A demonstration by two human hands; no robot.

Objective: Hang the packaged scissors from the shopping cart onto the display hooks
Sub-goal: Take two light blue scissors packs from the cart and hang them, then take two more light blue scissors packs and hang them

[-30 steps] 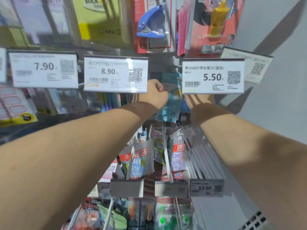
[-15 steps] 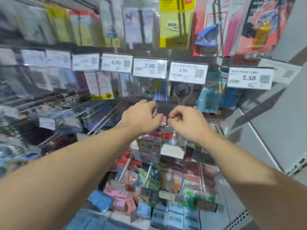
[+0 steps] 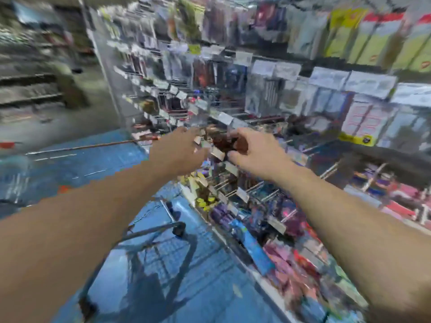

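The frame is heavily smeared by motion, so fine detail is lost. Both bare forearms reach forward, and the left hand (image 3: 177, 151) and right hand (image 3: 254, 155) sit near each other in front of the display hooks (image 3: 256, 190), with a small gap between them. The left grip looks loosely spread, its fingers (image 3: 193, 138) extended toward the rack with nothing visibly between them; blur makes the exact spacing hard to judge. The right grip is narrow, thumb and fingers curled toward each other around a dark blurred patch, and it cannot be told whether it holds anything or only sits in front of hanging stock. Just beyond and below both grips, rows of metal pegs carry small price tags (image 3: 218, 153) and packets too blurred to identify, so no package of scissors can be picked out with certainty. Above the grips hang more carded goods (image 3: 363, 40), yellow-green and red at the upper right. Below the left forearm, well under the grips, the dark metal frame of the shopping cart (image 3: 151, 231) stands on the blue floor (image 3: 77, 164), close beside the base of the rack.
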